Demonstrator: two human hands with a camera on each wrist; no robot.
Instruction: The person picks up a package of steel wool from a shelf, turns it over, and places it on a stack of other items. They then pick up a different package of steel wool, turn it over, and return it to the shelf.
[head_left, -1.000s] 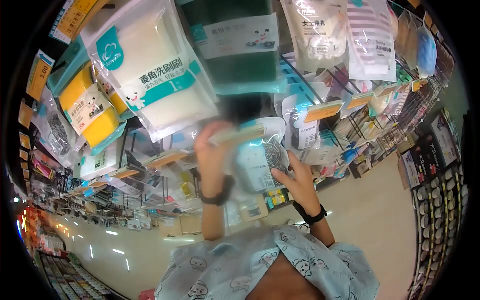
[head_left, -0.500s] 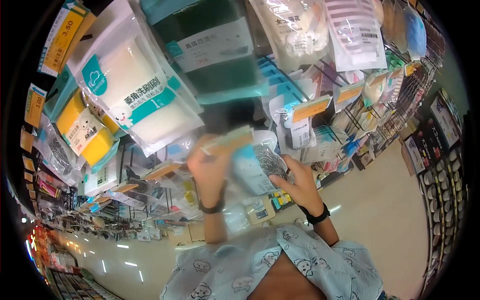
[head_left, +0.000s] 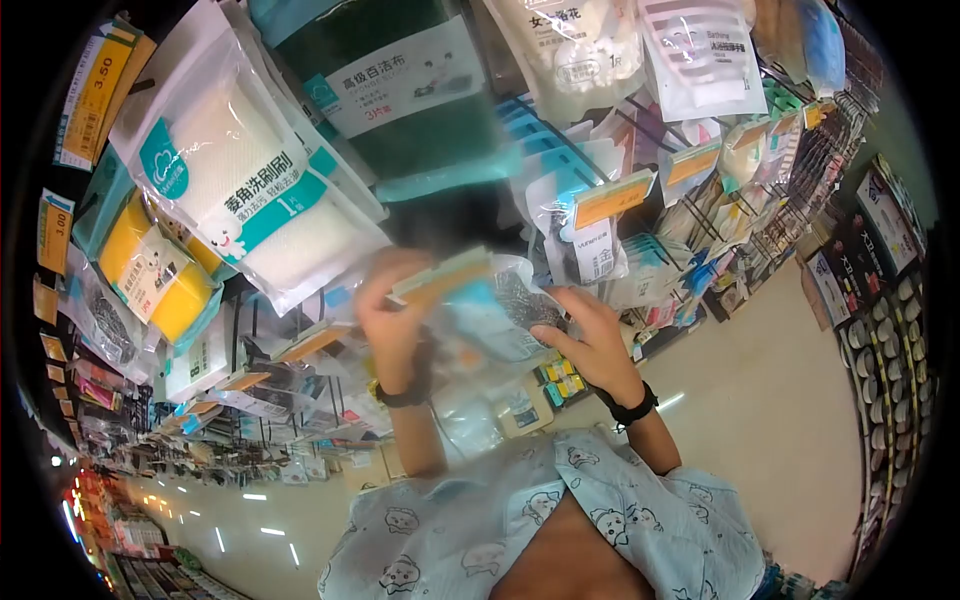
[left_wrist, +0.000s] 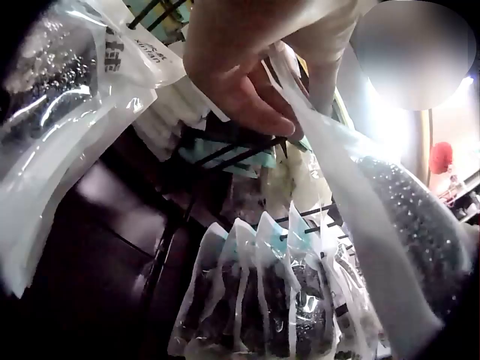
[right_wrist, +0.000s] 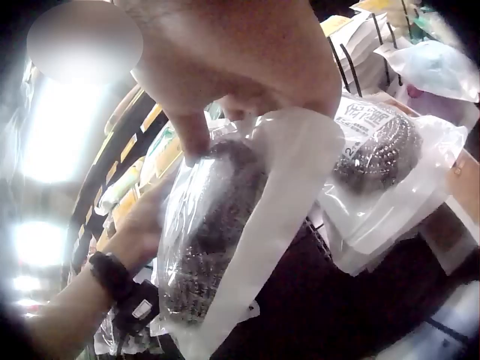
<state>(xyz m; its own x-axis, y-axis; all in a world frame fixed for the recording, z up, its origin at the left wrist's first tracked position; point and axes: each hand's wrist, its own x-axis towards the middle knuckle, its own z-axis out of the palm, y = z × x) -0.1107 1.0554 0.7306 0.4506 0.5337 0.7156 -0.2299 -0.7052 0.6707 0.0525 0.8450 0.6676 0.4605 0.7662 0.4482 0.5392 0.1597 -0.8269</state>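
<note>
A clear and blue packet with a dark metallic scourer (head_left: 520, 310) is between the hands in the head view. My right hand (head_left: 592, 338) grips its right edge, thumb on the front; the right wrist view shows that hand (right_wrist: 247, 67) pinching the top of the packet (right_wrist: 214, 225). My left hand (head_left: 392, 310), blurred, is at the packet's left behind a price tag (head_left: 440, 280). In the left wrist view the left hand (left_wrist: 262, 67) has its fingers curled at the top edge of the packet (left_wrist: 405, 232).
Large packets of white cloth (head_left: 250, 170) and green scouring pads (head_left: 400, 90) hang above. Similar scourer packets (head_left: 590, 240) hang at the right, and a row of them (left_wrist: 262, 292) hangs below the left hand. Shelving (head_left: 885, 350) stands across the aisle.
The view has shifted, so the hanging goods appear further left. The packet has tilted and dropped slightly between the hands, and the left hand has moved a little left.
</note>
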